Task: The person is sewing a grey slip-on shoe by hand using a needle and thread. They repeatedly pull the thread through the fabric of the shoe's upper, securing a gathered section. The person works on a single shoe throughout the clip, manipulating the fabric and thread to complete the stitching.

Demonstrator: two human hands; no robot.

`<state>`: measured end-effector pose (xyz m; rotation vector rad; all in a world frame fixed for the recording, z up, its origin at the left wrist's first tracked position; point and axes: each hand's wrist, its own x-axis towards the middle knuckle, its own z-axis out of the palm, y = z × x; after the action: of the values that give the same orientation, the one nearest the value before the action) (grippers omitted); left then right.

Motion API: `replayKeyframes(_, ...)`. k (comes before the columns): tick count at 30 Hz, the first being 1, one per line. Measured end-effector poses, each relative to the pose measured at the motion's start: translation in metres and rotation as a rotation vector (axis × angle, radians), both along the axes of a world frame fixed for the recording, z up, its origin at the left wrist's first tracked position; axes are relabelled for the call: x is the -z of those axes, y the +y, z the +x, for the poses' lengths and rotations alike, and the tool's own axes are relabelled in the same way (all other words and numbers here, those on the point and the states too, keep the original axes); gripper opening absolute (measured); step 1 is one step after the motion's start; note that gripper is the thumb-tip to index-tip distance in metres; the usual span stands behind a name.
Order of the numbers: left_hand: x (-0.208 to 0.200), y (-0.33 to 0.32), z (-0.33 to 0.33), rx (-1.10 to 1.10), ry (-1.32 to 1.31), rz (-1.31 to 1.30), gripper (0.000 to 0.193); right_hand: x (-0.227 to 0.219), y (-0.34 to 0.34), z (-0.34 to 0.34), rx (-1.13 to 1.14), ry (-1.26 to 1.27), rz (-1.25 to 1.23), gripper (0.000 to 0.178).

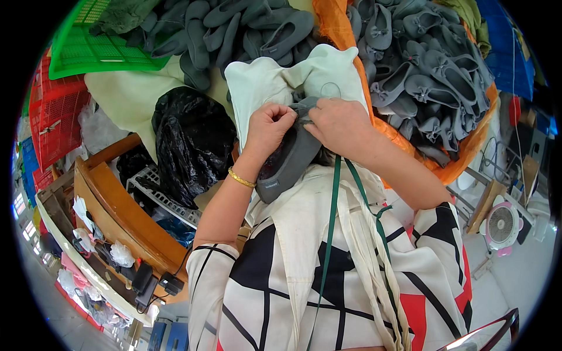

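Observation:
I hold a grey slipper-like shoe (pixel 288 161) upright in front of me, its sole facing me. My left hand (pixel 269 126) pinches the shoe's top edge from the left, a gold bracelet on that wrist. My right hand (pixel 336 123) grips the same top edge from the right, fingers closed on the grey fabric. Behind the shoe lies a pale mint-white cloth bag (pixel 263 79). A green strap (pixel 335 199) hangs down my front.
A heap of grey shoes with bows (pixel 433 70) fills an orange sack (pixel 462 161) at right. More grey shoes (pixel 234 29) lie at top centre. A black plastic bag (pixel 190 140), green crate (pixel 88 47), red crate (pixel 55 114), wooden bench (pixel 117 210) and small pink fan (pixel 502 227) surround me.

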<state>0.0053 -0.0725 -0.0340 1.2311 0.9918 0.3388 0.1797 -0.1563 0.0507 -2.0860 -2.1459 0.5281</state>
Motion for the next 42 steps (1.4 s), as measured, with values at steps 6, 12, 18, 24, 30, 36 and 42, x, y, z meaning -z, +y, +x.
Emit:
replayKeyframes(6, 0.004, 0.0, -0.001, 0.032, 0.004, 0.061, 0.011, 0.005, 0.003, -0.002, -0.025, -0.027, -0.036, 0.02)
replayKeyframes(12, 0.007, 0.001, -0.002, 0.064, 0.028, 0.097, 0.01, 0.01, 0.005, -0.003, -0.025, -0.033, -0.039, 0.019)
replayKeyframes(18, 0.002, 0.0, 0.002, 0.028, 0.017, 0.063, 0.012, 0.005, 0.01, -0.003, -0.028, 0.005, -0.169, 0.015)
replayKeyframes(24, 0.009, 0.001, -0.001, 0.065, 0.035, 0.103, 0.009, 0.017, 0.007, -0.003, -0.036, -0.033, -0.049, 0.019)
replayKeyframes(30, -0.001, 0.001, 0.001, 0.035, 0.03, 0.009, 0.012, 0.007, -0.005, -0.005, -0.121, 0.005, -0.008, 0.02)
replayKeyframes(36, -0.001, 0.001, 0.001, -0.014, -0.064, -0.055, 0.011, -0.02, -0.024, -0.002, -0.082, 0.118, 0.078, 0.022)
replayKeyframes(42, -0.01, 0.0, -0.001, 0.155, -0.091, 0.087, 0.012, 0.012, -0.035, 0.024, -0.01, 0.097, 0.058, 0.011)
